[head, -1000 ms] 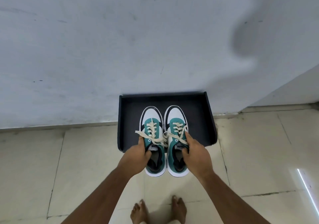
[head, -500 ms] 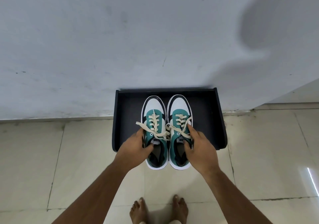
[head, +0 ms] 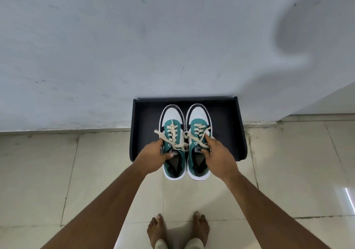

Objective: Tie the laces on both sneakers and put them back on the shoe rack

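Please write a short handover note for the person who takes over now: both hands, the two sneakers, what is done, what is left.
Left hand: grips the left teal-and-white sneaker at its collar.
Right hand: grips the right teal-and-white sneaker the same way.
Position: both sneakers side by side, toes over the black shoe rack shelf, heels past its front edge.
Done: cream laces look tied, ends loose.
Left: push the pair fully onto the shelf, then release.

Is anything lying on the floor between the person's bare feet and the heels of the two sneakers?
No. In the head view, only bare floor tile lies between the feet and the sneakers' heels.
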